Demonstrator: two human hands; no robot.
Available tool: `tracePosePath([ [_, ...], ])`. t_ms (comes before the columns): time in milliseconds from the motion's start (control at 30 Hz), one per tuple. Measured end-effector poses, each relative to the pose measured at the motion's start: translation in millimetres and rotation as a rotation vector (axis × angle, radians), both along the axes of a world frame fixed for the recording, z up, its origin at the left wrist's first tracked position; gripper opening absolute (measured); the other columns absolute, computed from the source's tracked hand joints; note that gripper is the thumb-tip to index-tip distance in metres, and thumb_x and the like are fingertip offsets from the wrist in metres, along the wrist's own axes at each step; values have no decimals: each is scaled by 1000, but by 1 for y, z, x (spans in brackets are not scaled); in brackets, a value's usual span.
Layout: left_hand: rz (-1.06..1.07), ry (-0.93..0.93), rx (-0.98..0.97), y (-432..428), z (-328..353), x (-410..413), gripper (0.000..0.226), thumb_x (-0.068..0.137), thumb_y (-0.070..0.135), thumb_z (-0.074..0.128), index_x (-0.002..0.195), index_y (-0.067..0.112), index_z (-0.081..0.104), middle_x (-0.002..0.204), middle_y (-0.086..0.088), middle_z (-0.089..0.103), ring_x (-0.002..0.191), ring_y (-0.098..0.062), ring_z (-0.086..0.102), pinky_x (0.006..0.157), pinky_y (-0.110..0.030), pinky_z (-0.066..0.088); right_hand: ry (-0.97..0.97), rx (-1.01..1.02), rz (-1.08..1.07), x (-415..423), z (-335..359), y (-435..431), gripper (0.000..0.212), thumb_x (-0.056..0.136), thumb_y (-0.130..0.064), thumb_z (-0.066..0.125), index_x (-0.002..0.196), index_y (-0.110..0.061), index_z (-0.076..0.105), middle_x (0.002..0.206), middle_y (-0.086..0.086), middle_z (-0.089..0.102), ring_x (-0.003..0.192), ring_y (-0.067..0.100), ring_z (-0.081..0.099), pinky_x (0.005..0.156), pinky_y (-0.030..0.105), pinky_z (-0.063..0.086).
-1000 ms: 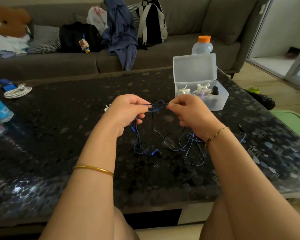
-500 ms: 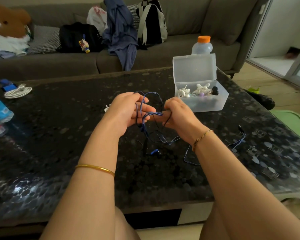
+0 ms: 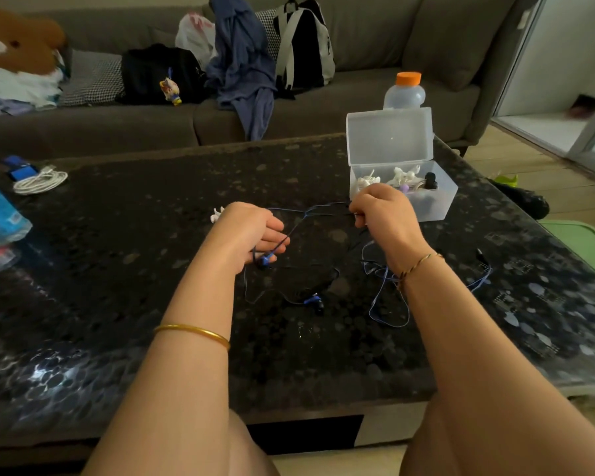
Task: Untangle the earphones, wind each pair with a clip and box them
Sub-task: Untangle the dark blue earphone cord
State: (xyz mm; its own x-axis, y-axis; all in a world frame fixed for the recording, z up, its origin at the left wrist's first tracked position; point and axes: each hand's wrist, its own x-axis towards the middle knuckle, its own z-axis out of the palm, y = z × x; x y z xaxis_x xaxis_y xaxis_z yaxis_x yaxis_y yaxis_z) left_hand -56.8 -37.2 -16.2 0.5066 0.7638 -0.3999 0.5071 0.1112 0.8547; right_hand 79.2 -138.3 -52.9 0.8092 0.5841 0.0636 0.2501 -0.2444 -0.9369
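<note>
Blue cord (image 3: 305, 214) strung between fingers (image 3: 272, 232), apparently pinched.

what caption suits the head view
Left hand and right hand stretch tangled blue earphones above the table, beside the open box.

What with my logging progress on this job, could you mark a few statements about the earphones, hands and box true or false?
1. The clear plastic box stands open, lid up. True.
2. The left hand and right hand both hold the blue earphones, cord stretched between them. True.
3. The blue earphones are already wound with a clip. False: their cord trails loose on the table.
4. The orange-capped bottle lies inside the box. False: it stands upright behind it.
</note>
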Motion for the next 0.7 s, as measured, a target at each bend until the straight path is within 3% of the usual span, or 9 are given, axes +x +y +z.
tracePosePath([
  [133,198,-66,-36,9,-6,3,27,99,10,41,104,1,66,88,-14,72,75,-19,68,71,-34,57,44,-36,-40,0,0,-3,13,83,-11,53,74,-15,61,72,6,59,81,25,58,81,40,49],
  [267,357,-354,-152,14,-4,-4,23,96,6,42,100,3,64,75,-7,73,38,-4,41,43,-19,44,139,-90,-83,7,3,-7,16,81,-7,57,66,-12,57,68,5,54,73,21,51,75,36,45],
  [433,466,-579,-377,10,2,-7,16,98,9,48,102,7,63,92,-9,75,31,-5,30,42,-13,35,334,-62,-75,4,5,1,19,85,-1,57,67,-9,57,75,12,58,76,22,54,77,31,46],
  [467,473,-574,-363,8,3,-5,16,97,8,49,103,7,64,94,-9,74,33,-5,31,42,-13,35,353,-29,-75,2,4,2,19,86,-1,57,69,-9,58,74,12,60,74,21,56,76,29,47],
  [533,455,-492,-247,5,2,-2,19,97,7,48,106,8,64,96,-8,73,39,-5,32,41,-15,37,371,90,-49,-3,5,-1,20,88,-1,55,71,-9,60,73,9,62,62,12,61,59,16,48],
  [600,400,-371,-100,2,0,1,23,97,7,45,108,10,64,99,-7,70,43,-6,34,44,-19,37,315,149,-4,-8,7,-7,20,91,-3,54,73,-11,60,75,6,64,52,2,56,41,7,37],
  [700,273,-258,-13,-2,-3,7,24,95,7,46,106,11,67,103,-6,70,36,-6,38,42,-21,40,264,162,62,-11,12,-11,16,93,-8,54,78,-12,59,79,3,68,39,-6,49,38,5,32],
])
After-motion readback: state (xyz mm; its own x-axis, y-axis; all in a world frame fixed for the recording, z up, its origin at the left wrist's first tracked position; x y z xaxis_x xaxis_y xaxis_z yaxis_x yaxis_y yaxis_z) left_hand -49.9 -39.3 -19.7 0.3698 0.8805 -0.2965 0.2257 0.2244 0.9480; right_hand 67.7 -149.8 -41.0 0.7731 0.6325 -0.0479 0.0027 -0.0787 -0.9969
